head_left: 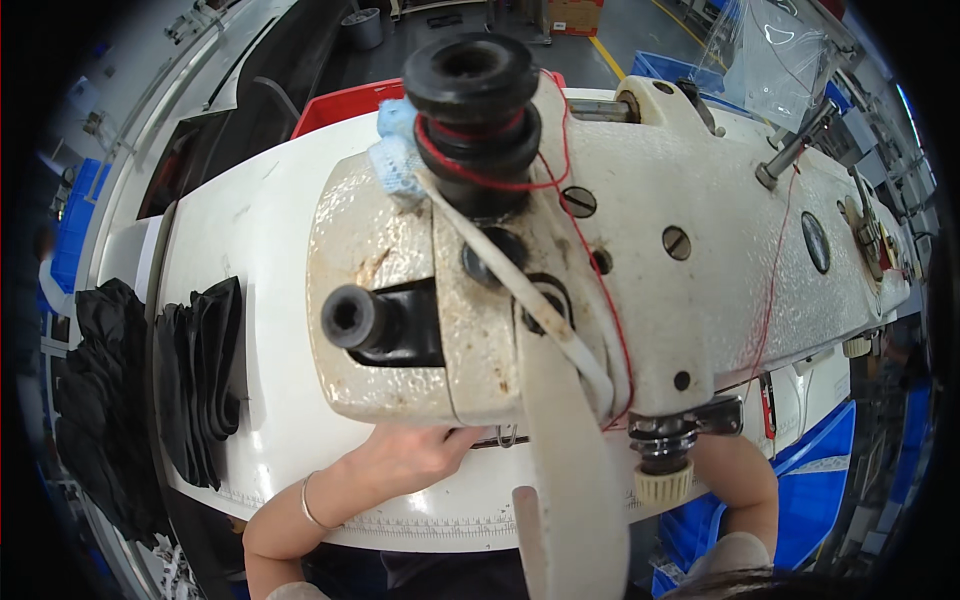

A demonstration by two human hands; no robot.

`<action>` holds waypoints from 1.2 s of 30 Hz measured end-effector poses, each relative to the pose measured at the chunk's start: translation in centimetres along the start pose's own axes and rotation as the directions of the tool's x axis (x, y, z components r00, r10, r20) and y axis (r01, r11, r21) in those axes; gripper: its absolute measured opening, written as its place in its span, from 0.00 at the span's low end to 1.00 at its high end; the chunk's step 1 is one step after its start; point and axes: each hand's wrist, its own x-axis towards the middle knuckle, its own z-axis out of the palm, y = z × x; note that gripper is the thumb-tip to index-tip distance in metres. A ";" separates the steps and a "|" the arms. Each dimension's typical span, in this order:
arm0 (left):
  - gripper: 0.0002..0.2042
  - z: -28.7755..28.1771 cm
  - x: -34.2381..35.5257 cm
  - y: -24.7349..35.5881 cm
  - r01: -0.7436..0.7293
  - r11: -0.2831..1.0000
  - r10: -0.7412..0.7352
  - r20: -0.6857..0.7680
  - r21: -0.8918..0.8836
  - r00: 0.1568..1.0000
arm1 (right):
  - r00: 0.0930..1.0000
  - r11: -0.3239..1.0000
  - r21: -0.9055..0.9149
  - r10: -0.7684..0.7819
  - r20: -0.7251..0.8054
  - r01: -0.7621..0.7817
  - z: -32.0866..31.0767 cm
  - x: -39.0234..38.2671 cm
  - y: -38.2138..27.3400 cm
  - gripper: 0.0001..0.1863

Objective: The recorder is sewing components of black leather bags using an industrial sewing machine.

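A worn white sewing machine head [640, 260] fills the middle of the view, with a black knob [470, 75] on top and red thread [775, 270] running down its side. My left hand [405, 455] reaches under the machine's near end on the white table [275, 250]; its fingertips are hidden beneath the machine, and a thin bracelet sits on the wrist. My right forearm [745, 475] goes in under the machine's right part, and that hand is hidden. Whatever lies under the needle is out of sight.
A stack of folded black fabric pieces [200, 370] lies on the table's left end, with more black fabric [100, 400] heaped beyond its edge. A red bin [340, 105] stands behind the table. Blue bins [815, 490] sit low on the right.
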 end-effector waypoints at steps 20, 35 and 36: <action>0.19 0.4 1.7 -3.0 0.056 0.996 -0.032 -0.311 0.069 0.950 | 0.986 0.992 -0.123 -0.020 0.167 0.041 -5.7 6.6 -3.9 0.05; 0.05 -7.1 0.3 1.9 -0.036 0.965 0.004 0.123 0.259 0.992 | 1.000 0.984 0.178 -0.018 0.007 0.016 -7.6 9.2 -10.6 0.15; 0.07 -7.3 -0.3 2.8 -0.036 0.987 0.009 0.165 0.158 0.986 | 0.941 0.858 0.390 0.325 0.093 -0.335 -7.9 9.4 -12.0 0.15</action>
